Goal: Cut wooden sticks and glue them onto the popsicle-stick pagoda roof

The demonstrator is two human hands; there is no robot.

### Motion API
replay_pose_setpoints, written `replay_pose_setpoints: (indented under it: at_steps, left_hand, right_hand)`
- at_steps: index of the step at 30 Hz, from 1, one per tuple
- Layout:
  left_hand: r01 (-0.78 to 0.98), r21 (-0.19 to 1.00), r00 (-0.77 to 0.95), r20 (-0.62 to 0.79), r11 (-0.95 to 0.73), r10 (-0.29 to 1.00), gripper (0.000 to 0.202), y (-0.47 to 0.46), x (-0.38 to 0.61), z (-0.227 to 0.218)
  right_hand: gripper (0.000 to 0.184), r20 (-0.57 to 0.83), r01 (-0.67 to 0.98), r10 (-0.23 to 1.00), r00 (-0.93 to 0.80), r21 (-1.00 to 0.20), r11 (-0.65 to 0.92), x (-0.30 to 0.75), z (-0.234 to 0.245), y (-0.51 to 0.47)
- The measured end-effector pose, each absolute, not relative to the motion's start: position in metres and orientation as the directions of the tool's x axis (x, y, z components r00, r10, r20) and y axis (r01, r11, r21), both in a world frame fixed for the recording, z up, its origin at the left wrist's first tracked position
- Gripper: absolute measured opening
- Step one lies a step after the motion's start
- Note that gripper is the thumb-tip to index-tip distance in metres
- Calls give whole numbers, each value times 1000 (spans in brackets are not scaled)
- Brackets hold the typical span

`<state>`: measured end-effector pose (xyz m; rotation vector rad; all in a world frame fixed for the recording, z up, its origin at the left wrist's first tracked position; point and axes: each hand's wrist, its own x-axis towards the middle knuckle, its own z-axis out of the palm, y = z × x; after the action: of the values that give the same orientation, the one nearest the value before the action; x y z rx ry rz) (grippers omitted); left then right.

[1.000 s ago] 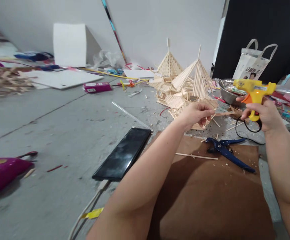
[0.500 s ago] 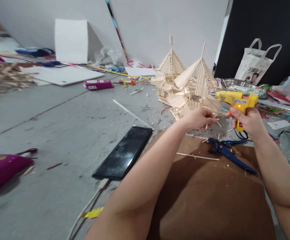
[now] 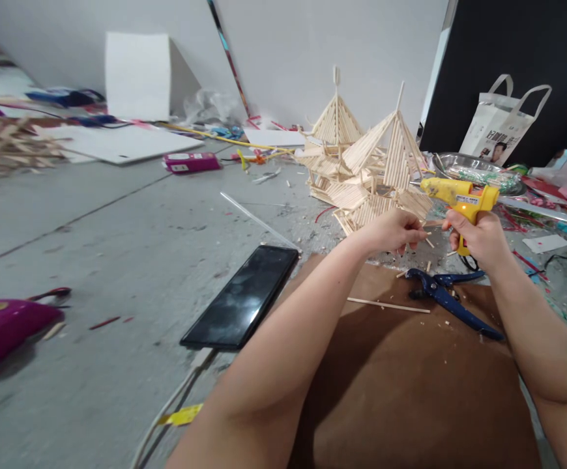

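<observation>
My left hand [image 3: 390, 231] pinches a few thin wooden sticks [image 3: 427, 225] just in front of a wooden stick model [image 3: 366, 166] with two pointed roofs. My right hand [image 3: 479, 238] grips a yellow glue gun [image 3: 459, 195], its nozzle pointing left at the sticks. Both hands hover above the far edge of a brown mat [image 3: 410, 384]. Blue pliers [image 3: 447, 296] and a loose long stick [image 3: 388, 305] lie on the mat below them.
A black phone [image 3: 244, 296] with a cable lies left of the mat on the grey floor. A metal bowl [image 3: 474, 170] and a white tote bag [image 3: 501, 127] stand behind the gun. A pink case [image 3: 4, 326], a stick pile [image 3: 4, 146] and white boards [image 3: 122, 143] lie to the left.
My right hand brought the glue gun down and left, from off to the right to the stick ends in my left hand. The left hand has barely moved.
</observation>
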<state>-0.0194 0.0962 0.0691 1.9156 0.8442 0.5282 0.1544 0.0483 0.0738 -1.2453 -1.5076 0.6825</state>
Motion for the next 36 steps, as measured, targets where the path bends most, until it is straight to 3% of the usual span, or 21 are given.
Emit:
replay_pose_setpoints:
  at_steps: [36]
  left_hand:
    - [354, 878, 671, 1, -321, 742, 16, 93, -22, 76]
  right_hand:
    - [40, 321, 399, 944, 75, -877, 267, 153, 74, 46]
